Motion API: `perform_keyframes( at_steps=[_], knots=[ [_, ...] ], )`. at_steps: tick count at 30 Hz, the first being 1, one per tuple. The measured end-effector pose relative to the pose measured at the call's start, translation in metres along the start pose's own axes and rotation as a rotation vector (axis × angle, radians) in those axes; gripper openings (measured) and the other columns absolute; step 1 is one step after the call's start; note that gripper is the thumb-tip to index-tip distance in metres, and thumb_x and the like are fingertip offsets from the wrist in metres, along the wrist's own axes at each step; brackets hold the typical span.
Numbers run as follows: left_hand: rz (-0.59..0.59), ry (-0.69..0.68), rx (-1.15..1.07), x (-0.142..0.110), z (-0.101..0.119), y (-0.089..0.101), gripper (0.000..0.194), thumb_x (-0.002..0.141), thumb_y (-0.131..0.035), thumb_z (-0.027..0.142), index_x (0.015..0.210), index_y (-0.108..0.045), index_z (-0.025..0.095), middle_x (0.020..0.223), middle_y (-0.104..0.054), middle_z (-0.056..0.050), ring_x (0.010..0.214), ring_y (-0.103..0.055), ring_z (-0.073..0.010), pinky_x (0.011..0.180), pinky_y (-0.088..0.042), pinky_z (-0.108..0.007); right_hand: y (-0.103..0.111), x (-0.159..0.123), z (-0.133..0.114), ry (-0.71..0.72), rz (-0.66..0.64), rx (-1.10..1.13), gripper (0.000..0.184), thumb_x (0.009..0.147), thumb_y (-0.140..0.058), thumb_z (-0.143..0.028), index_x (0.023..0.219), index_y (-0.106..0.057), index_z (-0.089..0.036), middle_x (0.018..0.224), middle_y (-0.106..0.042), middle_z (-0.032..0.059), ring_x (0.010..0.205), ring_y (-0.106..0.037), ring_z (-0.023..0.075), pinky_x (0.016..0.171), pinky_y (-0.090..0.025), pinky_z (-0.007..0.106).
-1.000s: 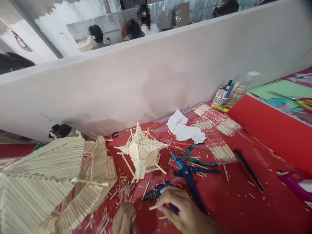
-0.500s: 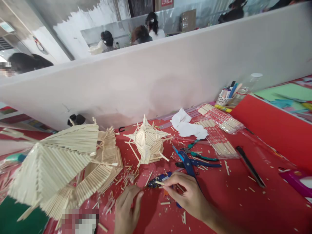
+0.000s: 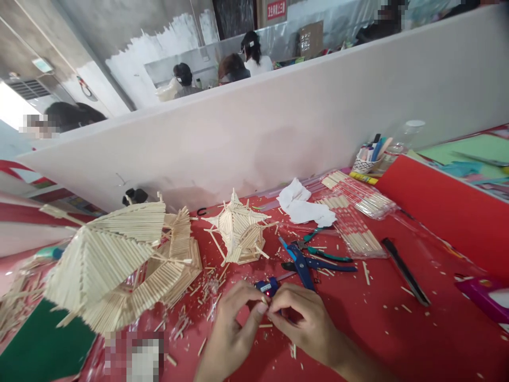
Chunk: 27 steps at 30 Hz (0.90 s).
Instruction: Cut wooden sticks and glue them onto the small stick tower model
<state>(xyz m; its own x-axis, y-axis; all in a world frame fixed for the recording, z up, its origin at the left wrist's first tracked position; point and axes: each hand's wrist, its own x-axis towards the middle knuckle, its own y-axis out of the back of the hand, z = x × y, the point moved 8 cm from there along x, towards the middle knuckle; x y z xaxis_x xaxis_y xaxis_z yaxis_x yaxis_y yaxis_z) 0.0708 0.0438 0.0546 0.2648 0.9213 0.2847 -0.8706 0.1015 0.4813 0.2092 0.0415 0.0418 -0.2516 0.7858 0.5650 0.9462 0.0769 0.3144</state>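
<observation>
The right hand (image 3: 308,315) pinches a short stick (image 3: 264,300), mostly hidden between the fingers, above the red table (image 3: 358,331); whether the left hand (image 3: 230,319), meeting it there, grips too cannot be told. They partly cover a blue tool (image 3: 267,287).

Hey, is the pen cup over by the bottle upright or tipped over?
Upright: the cup stands rim up, with pens poking out of its top.

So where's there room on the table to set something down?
Right of the right hand, nearer than the dark tool, the red tabletop shows only scraps. Another patch lies between that tool and the purple item. It's crowded around the star-shaped stick model and blue cutters.
</observation>
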Motion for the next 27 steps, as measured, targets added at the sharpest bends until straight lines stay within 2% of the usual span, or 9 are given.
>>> perform_keyframes(
  at_steps=[4, 8, 11, 15, 17, 19, 23, 27],
  knots=[
    [0.013, -0.001, 0.025, 0.003, -0.001, -0.013, 0.022, 0.100, -0.051, 0.031, 0.086, -0.064, 0.019, 0.081, -0.066, -0.005, 0.075, -0.062, -0.0158, 0.069, -0.049, -0.025, 0.005, 0.000, 0.008, -0.069, 0.015, -0.036, 0.017, 0.094, -0.061, -0.022, 0.077, -0.058, -0.022, 0.067, -0.064, -0.0014, 0.059, -0.060, 0.0122, 0.058, -0.047, 0.022],
    [0.073, 0.116, 0.113, 0.000, -0.023, -0.009, 0.031, 0.105, -0.039, 0.034, 0.084, -0.057, 0.019, 0.067, -0.057, 0.000, 0.059, -0.053, -0.0123, 0.058, -0.042, -0.022, 0.011, 0.006, 0.024, -0.202, -0.099, -0.116, 0.014, 0.097, -0.058, -0.028, 0.084, -0.062, -0.023, 0.076, -0.069, 0.0011, 0.066, -0.064, 0.0140, 0.060, -0.048, 0.022],
    [0.149, 0.158, 0.178, -0.001, -0.034, 0.003, 0.037, 0.106, -0.035, 0.036, 0.078, -0.053, 0.020, 0.058, -0.049, 0.004, 0.050, -0.044, -0.0105, 0.050, -0.035, -0.021, 0.025, 0.008, 0.049, -0.352, -0.237, -0.343, 0.015, 0.099, -0.055, -0.030, 0.088, -0.062, -0.023, 0.079, -0.071, 0.0017, 0.070, -0.067, 0.0167, 0.063, -0.046, 0.025],
    [0.198, 0.113, 0.276, 0.002, -0.034, 0.015, 0.041, 0.104, -0.038, 0.039, 0.076, -0.059, 0.018, 0.060, -0.059, 0.001, 0.052, -0.053, -0.0115, 0.051, -0.039, -0.021, 0.053, -0.001, 0.089, -0.592, -0.451, -0.744, 0.024, 0.101, -0.050, -0.033, 0.084, -0.063, -0.021, 0.076, -0.072, 0.0047, 0.072, -0.071, 0.0234, 0.057, -0.039, 0.028],
    [0.203, 0.074, 0.318, 0.004, -0.035, 0.019, 0.037, 0.102, -0.043, 0.039, 0.081, -0.065, 0.018, 0.066, -0.066, -0.001, 0.055, -0.059, -0.0127, 0.053, -0.043, -0.021, 0.064, -0.006, 0.101, -0.674, -0.509, -0.858, 0.030, 0.101, -0.050, -0.039, 0.083, -0.064, -0.020, 0.077, -0.073, 0.0071, 0.074, -0.072, 0.0262, 0.056, -0.037, 0.028],
    [0.231, 0.056, 0.356, 0.003, -0.039, 0.024, 0.033, 0.101, -0.046, 0.038, 0.087, -0.068, 0.018, 0.071, -0.071, -0.003, 0.057, -0.062, -0.0135, 0.054, -0.046, -0.021, 0.068, -0.009, 0.105, -0.698, -0.532, -0.893, 0.033, 0.100, -0.052, -0.045, 0.083, -0.064, -0.019, 0.078, -0.074, 0.0085, 0.075, -0.073, 0.0276, 0.056, -0.038, 0.029],
    [0.282, 0.075, 0.428, -0.003, -0.055, 0.037, 0.028, 0.100, -0.047, 0.036, 0.094, -0.067, 0.018, 0.073, -0.071, -0.003, 0.057, -0.063, -0.0135, 0.053, -0.048, -0.021, 0.061, -0.012, 0.100, -0.685, -0.564, -0.912, 0.033, 0.093, -0.061, -0.051, 0.086, -0.067, -0.018, 0.086, -0.076, 0.0120, 0.080, -0.074, 0.0310, 0.061, -0.044, 0.031],
    [0.357, 0.034, 0.477, -0.009, -0.058, 0.048, 0.024, 0.101, -0.045, 0.033, 0.099, -0.064, 0.018, 0.078, -0.071, -0.003, 0.061, -0.065, -0.0137, 0.057, -0.050, -0.021, 0.055, -0.014, 0.096, -0.696, -0.595, -0.958, 0.039, 0.092, -0.063, -0.049, 0.110, -0.065, -0.015, 0.092, -0.076, 0.0161, 0.087, -0.074, 0.0343, 0.067, -0.050, 0.034]
  ],
)
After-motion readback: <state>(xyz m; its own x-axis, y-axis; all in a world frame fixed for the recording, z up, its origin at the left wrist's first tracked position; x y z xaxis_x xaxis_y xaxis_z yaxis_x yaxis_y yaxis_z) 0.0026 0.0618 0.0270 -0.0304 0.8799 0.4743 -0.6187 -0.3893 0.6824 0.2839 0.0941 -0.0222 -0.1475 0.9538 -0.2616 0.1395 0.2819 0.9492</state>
